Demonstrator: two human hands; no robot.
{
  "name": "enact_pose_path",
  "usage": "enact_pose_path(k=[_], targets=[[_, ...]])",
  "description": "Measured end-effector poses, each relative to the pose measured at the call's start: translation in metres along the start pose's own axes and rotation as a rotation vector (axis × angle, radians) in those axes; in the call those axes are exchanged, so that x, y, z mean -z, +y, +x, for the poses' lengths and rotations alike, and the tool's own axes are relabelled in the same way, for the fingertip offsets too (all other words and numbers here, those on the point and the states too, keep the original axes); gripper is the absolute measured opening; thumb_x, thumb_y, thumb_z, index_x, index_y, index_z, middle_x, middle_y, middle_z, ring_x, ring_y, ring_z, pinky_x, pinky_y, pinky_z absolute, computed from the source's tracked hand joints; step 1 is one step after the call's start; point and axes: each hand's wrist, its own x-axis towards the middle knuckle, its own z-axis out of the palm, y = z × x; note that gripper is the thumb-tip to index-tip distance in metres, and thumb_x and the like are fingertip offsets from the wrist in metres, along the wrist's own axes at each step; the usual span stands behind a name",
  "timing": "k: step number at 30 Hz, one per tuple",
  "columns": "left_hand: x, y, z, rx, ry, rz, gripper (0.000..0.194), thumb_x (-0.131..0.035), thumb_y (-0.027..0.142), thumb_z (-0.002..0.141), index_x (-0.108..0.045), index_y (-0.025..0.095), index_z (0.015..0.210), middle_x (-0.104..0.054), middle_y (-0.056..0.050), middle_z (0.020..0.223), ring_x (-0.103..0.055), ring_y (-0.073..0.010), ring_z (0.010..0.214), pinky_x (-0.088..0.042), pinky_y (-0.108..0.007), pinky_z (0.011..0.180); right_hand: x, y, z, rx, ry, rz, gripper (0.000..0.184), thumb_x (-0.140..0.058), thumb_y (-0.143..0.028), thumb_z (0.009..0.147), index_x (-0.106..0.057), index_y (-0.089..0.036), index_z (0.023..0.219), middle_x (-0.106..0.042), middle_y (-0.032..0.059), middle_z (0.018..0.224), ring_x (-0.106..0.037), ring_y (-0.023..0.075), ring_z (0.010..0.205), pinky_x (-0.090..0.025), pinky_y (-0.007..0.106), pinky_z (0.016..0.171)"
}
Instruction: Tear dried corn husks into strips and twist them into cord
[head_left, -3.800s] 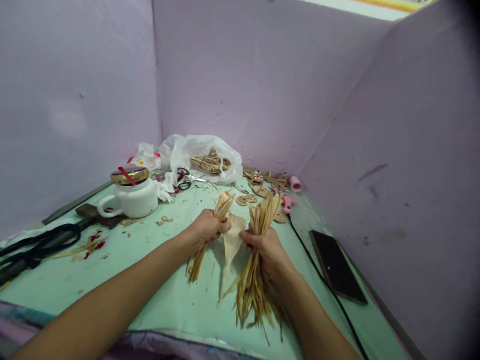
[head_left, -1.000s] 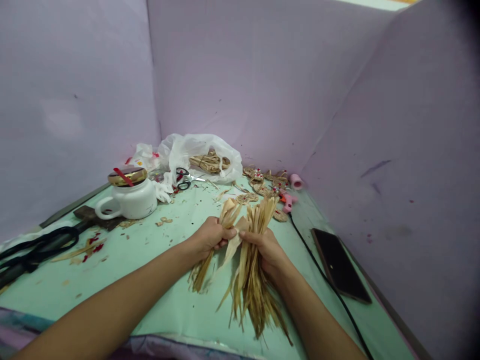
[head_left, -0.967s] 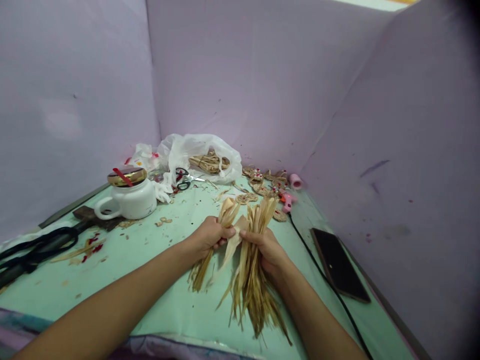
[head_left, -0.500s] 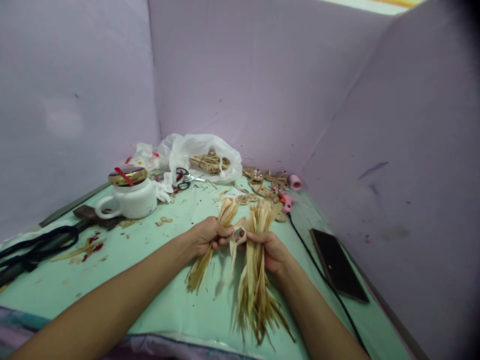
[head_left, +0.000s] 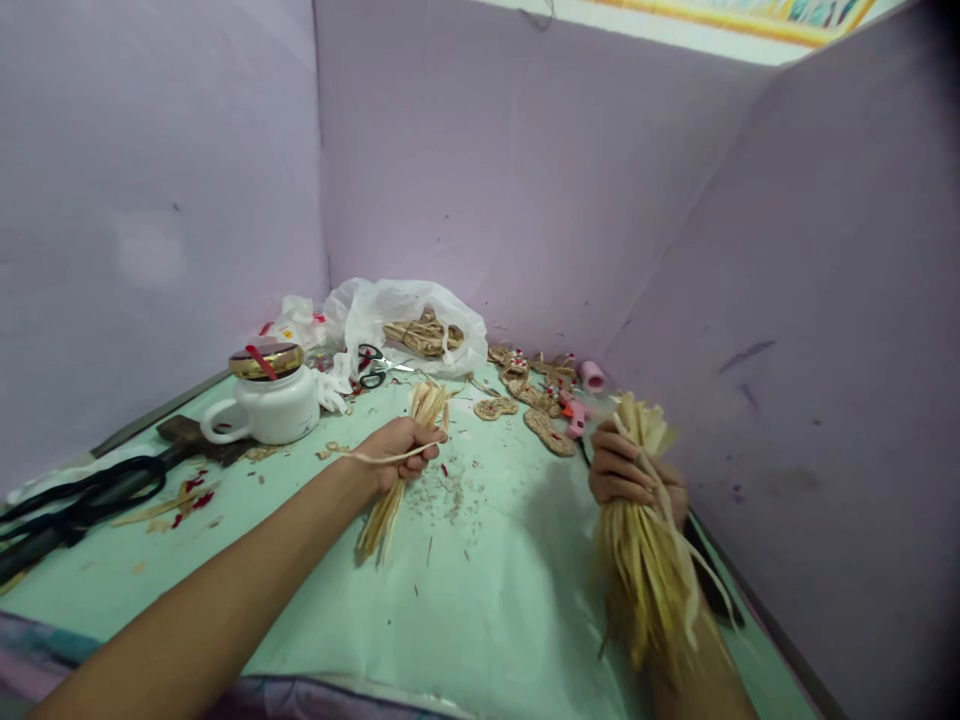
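My left hand (head_left: pixel 401 450) is closed around a thin bundle of dried corn husk strips (head_left: pixel 384 515) just above the table, with one pale strip lying across its fingers. Off to the right, my right hand (head_left: pixel 619 470) grips a thicker bundle of dried husk strips (head_left: pixel 641 560), raised and turned so its fingers face me. A pale loose strip hangs from that bundle, and its lower ends are smeared by motion. Between the hands, small husk crumbs (head_left: pixel 454 490) are scattered on the green table cover (head_left: pixel 480 620).
A white plastic bag (head_left: pixel 367 320) holds more husk bundles at the back, beside scissors (head_left: pixel 375 368). Braided sole-shaped pieces (head_left: pixel 551 432) lie near a pink glue gun (head_left: pixel 576 415). On the left stand a white mug (head_left: pixel 277 405) and a hammer (head_left: pixel 199 438). My right arm partly covers a phone (head_left: pixel 709 575).
My hands have moved apart. The right one has lifted the thicker bundle up and to the right, turning over; the left keeps its bundle in nearly the same place.
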Motion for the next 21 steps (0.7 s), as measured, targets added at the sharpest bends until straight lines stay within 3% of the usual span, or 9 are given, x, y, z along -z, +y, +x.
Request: enact_pose_path(k=[3, 7, 12, 16, 21], targets=[[-0.004, -0.002, -0.003, -0.109, 0.045, 0.105, 0.012, -0.057, 0.019, 0.066, -0.045, 0.015, 0.067, -0.042, 0.006, 0.044, -0.025, -0.001, 0.029, -0.009, -0.014, 0.029, -0.004, 0.011, 0.005, -0.027, 0.1, -0.114, 0.033, -0.059, -0.004, 0.062, -0.053, -0.017, 0.091, -0.051, -0.0046, 0.065, -0.042, 0.0019, 0.042, -0.037, 0.007, 0.032], [-0.022, -0.017, -0.006, -0.2, 0.066, 0.177, 0.016, -0.062, 0.023, 0.063, -0.048, 0.015, 0.065, -0.046, 0.004, 0.042, -0.027, -0.0023, 0.029, -0.012, -0.016, 0.03, -0.003, 0.059, 0.018, -0.213, 0.383, -0.356, 0.032, -0.068, -0.006, 0.056, -0.059, -0.016, 0.085, -0.055, -0.0031, 0.06, -0.048, 0.0046, 0.046, -0.045, 0.013, 0.042], [-0.047, -0.041, -0.01, -0.272, -0.004, 0.162, 0.016, -0.066, 0.02, 0.057, -0.052, 0.012, 0.056, -0.048, 0.002, 0.04, -0.036, -0.0045, 0.032, -0.02, -0.018, 0.033, 0.002, 0.106, 0.023, -0.366, 0.452, -0.464, 0.017, -0.07, -0.02, 0.059, -0.062, -0.011, 0.071, -0.058, 0.0001, 0.052, -0.051, 0.0076, 0.043, -0.045, 0.017, 0.044], [-0.051, -0.046, -0.009, -0.168, -0.031, 0.125, 0.019, -0.066, 0.024, 0.06, -0.053, 0.011, 0.059, -0.05, 0.001, 0.043, -0.035, -0.0035, 0.031, -0.019, -0.017, 0.032, 0.001, 0.101, 0.022, -0.45, 0.429, -0.456, 0.019, -0.068, -0.03, 0.061, -0.059, -0.013, 0.062, -0.058, 0.0029, 0.049, -0.055, 0.0127, 0.045, -0.047, 0.024, 0.045], [-0.041, -0.038, -0.001, -0.019, 0.011, -0.121, 0.015, -0.052, 0.025, 0.075, -0.051, 0.011, 0.071, -0.056, -0.004, 0.058, -0.047, -0.0065, 0.041, -0.033, -0.016, 0.037, -0.002, 0.074, 0.022, -0.256, 0.495, -0.445, 0.019, -0.072, -0.018, 0.055, -0.054, -0.016, 0.061, -0.056, -0.0028, 0.052, -0.048, 0.0057, 0.042, -0.042, 0.017, 0.042]])
